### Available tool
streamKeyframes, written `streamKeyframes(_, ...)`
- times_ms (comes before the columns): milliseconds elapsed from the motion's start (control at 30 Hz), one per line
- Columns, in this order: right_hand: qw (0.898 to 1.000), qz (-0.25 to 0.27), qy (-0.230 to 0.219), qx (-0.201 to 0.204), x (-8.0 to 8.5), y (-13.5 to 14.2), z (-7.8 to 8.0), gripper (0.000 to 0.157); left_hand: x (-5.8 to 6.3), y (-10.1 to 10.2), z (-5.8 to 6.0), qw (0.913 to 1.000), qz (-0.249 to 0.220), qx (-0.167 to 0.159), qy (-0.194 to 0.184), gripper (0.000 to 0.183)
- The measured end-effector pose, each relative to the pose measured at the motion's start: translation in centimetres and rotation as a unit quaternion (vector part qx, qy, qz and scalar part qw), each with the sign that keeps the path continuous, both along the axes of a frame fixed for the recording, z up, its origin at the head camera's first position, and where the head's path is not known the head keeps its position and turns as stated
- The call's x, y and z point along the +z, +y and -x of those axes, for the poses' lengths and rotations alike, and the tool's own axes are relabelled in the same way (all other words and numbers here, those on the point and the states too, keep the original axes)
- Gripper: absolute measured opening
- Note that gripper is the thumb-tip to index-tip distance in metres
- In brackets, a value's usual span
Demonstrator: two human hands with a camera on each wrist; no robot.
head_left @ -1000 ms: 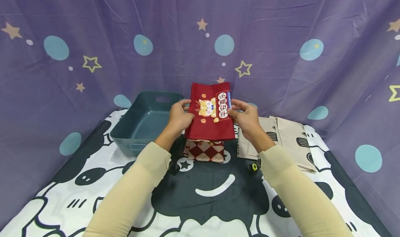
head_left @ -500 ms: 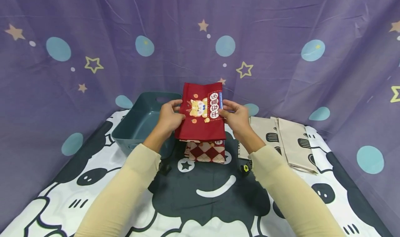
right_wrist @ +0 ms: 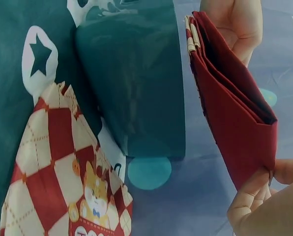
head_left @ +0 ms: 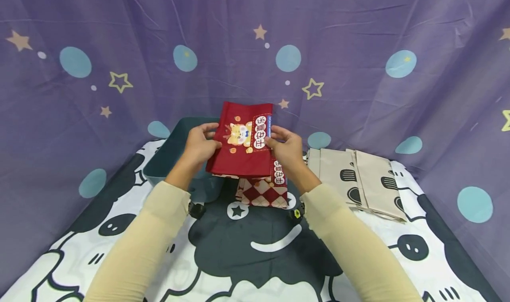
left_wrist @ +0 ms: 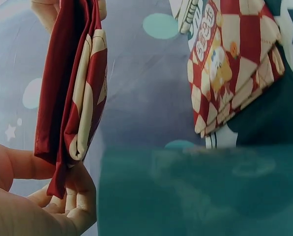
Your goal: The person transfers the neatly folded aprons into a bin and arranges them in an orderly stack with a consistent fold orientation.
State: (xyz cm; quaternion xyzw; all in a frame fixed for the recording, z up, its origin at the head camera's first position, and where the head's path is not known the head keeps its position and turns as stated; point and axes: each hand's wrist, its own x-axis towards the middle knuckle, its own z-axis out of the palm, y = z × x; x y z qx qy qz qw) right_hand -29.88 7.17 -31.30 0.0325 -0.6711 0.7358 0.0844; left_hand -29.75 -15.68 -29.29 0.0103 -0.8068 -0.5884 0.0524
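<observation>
One folded red cloth (head_left: 242, 138), aloft near the teal bin (head_left: 206, 190), likely light, soft, saggy; your left grip (head_left: 199, 143) and right grip (head_left: 288, 149) pinch opposite edges, probably best for securing its layers.

In the head view, the folded red cartoon-print cloth (head_left: 239, 153) partly hides the teal plastic bin (head_left: 205, 191) and bears a narrow blue label (head_left: 269, 124) too small to read.
</observation>
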Motion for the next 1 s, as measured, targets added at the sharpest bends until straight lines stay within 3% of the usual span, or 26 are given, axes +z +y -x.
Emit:
streamKeyframes(300, 1.0, 0.025, 0.004, 0.006, -0.3, -1.9, 0.0, 0.044, 0.1, -1.6, -0.2, 0.9998, 0.02, 0.01, 0.0, 0.062)
streamKeyframes(500, 1.0, 0.012, 0.016, 0.006, -0.4, -3.4, 0.4, 0.043, 0.0, -3.1, -0.1, 0.9994, 0.025, 0.021, 0.012, 0.061)
streamKeyframes(1000, 1.0, 0.017, 0.003, 0.015, -0.4, -6.4, 1.6, 0.041, -0.3, -5.6, 0.8, 0.9991, 0.001, 0.042, 0.001, 0.066)
